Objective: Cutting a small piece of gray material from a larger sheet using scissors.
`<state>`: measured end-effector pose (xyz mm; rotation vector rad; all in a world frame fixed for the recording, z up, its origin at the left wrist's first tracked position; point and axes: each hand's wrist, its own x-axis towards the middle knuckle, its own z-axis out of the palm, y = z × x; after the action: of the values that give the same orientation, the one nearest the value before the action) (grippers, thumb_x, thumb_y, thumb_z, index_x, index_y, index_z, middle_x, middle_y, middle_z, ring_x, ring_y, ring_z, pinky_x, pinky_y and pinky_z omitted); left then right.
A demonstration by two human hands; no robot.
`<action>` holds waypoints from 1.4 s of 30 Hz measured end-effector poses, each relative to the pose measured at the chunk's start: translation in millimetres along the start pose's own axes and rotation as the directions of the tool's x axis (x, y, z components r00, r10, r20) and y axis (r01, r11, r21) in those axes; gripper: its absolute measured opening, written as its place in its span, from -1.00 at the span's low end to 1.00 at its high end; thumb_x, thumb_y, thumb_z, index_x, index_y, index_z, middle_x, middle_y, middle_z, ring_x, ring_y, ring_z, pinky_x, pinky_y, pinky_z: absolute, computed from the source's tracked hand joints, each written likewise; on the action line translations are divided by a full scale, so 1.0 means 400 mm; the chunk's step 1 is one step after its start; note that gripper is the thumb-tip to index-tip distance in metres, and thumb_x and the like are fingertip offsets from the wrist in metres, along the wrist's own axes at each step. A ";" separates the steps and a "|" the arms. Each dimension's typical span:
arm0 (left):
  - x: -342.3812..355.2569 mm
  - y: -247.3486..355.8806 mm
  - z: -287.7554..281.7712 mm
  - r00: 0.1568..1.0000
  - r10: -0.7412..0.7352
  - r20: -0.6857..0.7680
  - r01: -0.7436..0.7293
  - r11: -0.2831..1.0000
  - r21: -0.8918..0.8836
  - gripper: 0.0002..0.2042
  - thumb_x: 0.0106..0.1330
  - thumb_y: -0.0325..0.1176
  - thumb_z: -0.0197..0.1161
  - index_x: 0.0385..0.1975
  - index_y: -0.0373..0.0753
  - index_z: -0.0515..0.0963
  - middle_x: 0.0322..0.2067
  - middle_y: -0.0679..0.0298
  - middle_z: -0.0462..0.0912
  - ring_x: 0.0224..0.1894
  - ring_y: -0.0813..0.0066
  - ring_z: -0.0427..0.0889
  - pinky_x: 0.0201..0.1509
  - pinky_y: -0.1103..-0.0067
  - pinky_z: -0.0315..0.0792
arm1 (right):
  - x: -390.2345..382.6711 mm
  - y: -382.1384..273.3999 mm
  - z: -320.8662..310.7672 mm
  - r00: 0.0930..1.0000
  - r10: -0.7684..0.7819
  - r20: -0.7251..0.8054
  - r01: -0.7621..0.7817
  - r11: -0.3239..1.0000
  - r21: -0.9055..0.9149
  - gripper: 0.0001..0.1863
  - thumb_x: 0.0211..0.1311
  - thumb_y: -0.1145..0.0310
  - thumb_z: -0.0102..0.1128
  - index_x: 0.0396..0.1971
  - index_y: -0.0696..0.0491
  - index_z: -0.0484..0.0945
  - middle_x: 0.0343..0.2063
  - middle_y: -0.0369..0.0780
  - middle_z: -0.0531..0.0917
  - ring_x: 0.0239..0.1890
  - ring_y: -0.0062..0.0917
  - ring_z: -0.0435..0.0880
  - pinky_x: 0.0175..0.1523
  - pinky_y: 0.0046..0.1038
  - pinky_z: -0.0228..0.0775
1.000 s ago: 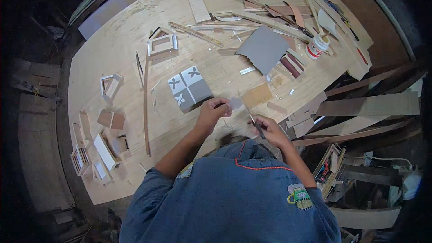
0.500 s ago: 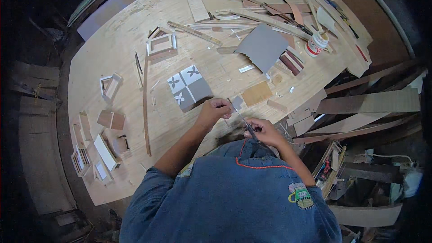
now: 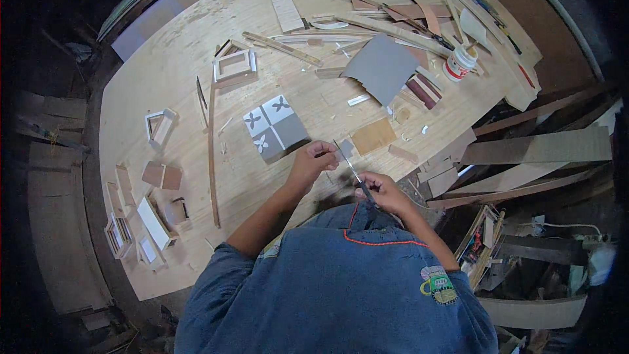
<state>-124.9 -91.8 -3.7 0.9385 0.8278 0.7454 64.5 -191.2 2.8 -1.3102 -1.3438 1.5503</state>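
Shifted scissors [image 3: 352, 168] leftward across grey piece [image 3: 346, 149] since earlier; gripping them with right hand [image 3: 383, 193], pinching piece with left hand [image 3: 313, 161].

A pale wooden tabletop [image 3: 157, 72] carries a patterned box [image 3: 274, 129] — plus a brown strip [image 3: 212, 157].

Open tabletop [image 3: 190, 242] between stick [image 3: 212, 170] and left forearm [image 3: 268, 217], box [image 3: 285, 132] ahead, foreground unclear
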 end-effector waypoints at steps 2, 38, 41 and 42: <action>-0.004 -0.004 0.006 0.999 -0.026 -0.027 0.026 0.999 -0.028 -0.85 0.03 -0.48 0.18 -0.40 -0.37 0.47 -0.51 0.28 0.52 -0.50 0.58 0.49 -0.40 0.67 0.42 | 0.003 0.007 0.005 1.000 0.014 -0.023 -0.012 0.998 0.055 -0.77 -0.02 0.38 0.24 -0.33 0.12 0.48 -0.65 -0.46 0.40 -0.56 -0.82 0.32 -0.48 -0.74 0.15; -0.027 -0.023 0.024 0.972 -0.224 0.068 0.231 0.965 -0.123 -0.86 0.13 -0.42 0.08 -0.35 -0.30 0.47 -0.43 0.30 0.53 -0.43 0.54 0.52 -0.30 0.62 0.45 | 0.097 -0.047 -0.008 0.958 -0.077 -0.277 0.107 0.990 0.094 -0.67 -0.14 0.55 0.20 -0.26 0.14 0.46 -0.62 -0.44 0.47 -0.58 -0.86 0.34 -0.49 -0.77 0.16; -0.017 -0.031 0.011 0.973 -0.224 0.062 0.214 0.966 0.145 -0.84 0.11 -0.41 0.10 -0.35 -0.32 0.49 -0.44 0.29 0.54 -0.46 0.55 0.52 -0.34 0.58 0.45 | 0.104 -0.011 -0.035 0.955 -0.118 -0.271 0.101 0.992 -0.074 -0.62 -0.19 0.60 0.20 -0.24 0.13 0.44 -0.61 -0.44 0.47 -0.58 -0.85 0.36 -0.48 -0.77 0.17; -0.005 -0.044 0.004 0.997 0.069 0.026 -0.073 0.879 0.470 -0.83 0.09 -0.41 0.12 -0.34 -0.30 0.50 -0.43 0.26 0.54 -0.47 0.50 0.53 -0.37 0.56 0.45 | 0.104 0.001 -0.050 0.956 -0.118 -0.270 0.102 0.992 -0.074 -0.62 -0.19 0.60 0.20 -0.24 0.13 0.44 -0.61 -0.44 0.47 -0.58 -0.85 0.36 -0.48 -0.77 0.17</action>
<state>-121.3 -101.2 -18.5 1.4142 0.9947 0.6099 73.3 -147.1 -6.8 -1.4038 -1.2712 1.2115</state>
